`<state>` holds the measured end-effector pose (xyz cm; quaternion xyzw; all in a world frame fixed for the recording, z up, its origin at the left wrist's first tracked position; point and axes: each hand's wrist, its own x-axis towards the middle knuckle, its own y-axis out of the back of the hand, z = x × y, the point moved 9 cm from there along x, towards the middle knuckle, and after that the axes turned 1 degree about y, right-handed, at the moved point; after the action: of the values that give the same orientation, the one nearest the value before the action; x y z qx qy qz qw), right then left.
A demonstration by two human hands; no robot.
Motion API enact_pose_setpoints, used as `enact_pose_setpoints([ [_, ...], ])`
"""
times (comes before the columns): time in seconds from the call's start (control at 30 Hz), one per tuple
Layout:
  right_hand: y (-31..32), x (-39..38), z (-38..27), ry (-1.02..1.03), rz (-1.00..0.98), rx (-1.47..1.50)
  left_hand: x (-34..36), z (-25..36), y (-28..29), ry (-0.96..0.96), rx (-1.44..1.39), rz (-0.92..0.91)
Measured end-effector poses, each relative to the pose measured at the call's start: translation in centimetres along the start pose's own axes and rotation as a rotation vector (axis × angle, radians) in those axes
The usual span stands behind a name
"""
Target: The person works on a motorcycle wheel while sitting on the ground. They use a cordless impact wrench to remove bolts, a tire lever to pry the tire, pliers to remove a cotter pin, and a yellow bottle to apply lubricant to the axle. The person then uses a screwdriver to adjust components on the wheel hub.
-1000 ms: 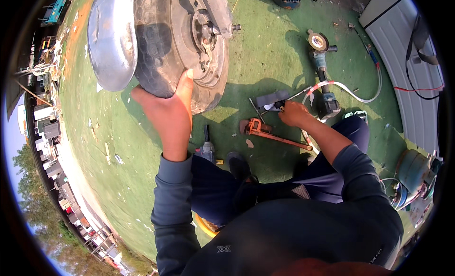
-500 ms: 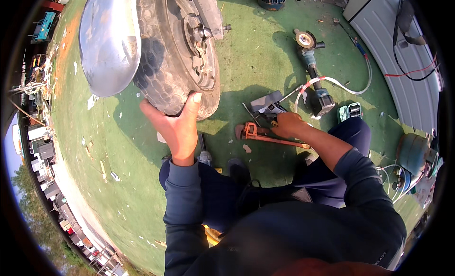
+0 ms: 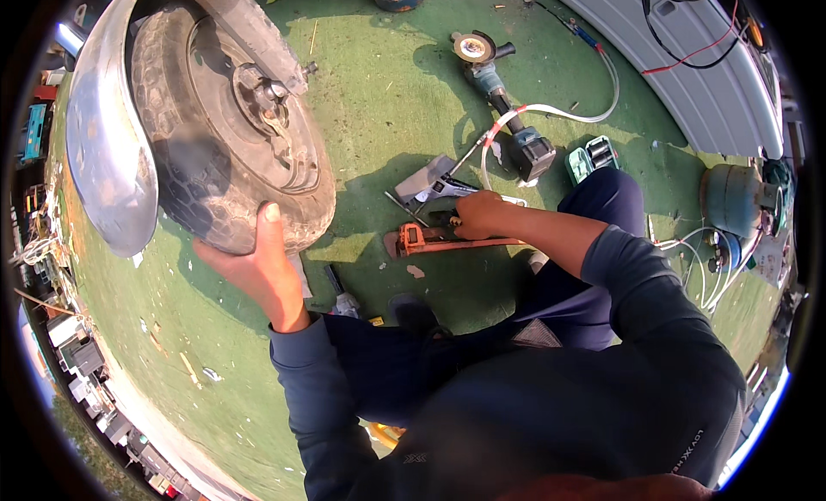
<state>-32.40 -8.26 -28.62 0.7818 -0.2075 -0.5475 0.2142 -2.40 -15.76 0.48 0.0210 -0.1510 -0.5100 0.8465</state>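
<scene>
My left hand (image 3: 258, 277) cups the bottom of a worn, knobbly tyre (image 3: 232, 191), thumb on the near sidewall and fingers around the tread. A shiny metal mudguard (image 3: 107, 148) covers the tyre's left side, and a hub with an axle bolt (image 3: 262, 92) shows inside the wheel. Low over the ground, my right hand (image 3: 483, 215) is closed, with a small dark handle at its fingers; its kind is too hidden to tell. Right beside it lies an orange pipe wrench (image 3: 413, 240). A grey-and-black tool (image 3: 430, 181) rests just beyond that hand.
A cordless angle grinder (image 3: 499, 96) lies ahead on the green ground, with a pale hose (image 3: 594, 114) by it. An open green case (image 3: 592, 159) sits near my right knee. A gas cylinder (image 3: 730, 198) and a grey panel (image 3: 680, 62) stand right. Another tool (image 3: 344, 301) lies by my left leg.
My view has swung to the right, so the wheel and tools sit further left in the picture. The left hand stays on the tyre, and the right hand stays low beside the pipe wrench.
</scene>
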Motion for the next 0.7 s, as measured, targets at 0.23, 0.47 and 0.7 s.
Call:
enact_pose_setpoints([
  [0.23,-1.9,-0.5,-0.7,0.070,0.004,0.006,-0.1,-0.5,0.3,-0.004,0.059,0.081],
  [0.47,-2.2,-0.8,-0.7,0.057,0.017,0.065,0.1,-1.7,0.8,-0.029,0.014,0.093],
  [0.7,-1.3,-0.4,-0.6,0.068,0.030,0.051,1.6,-3.5,2.9,-0.162,-0.028,0.087],
])
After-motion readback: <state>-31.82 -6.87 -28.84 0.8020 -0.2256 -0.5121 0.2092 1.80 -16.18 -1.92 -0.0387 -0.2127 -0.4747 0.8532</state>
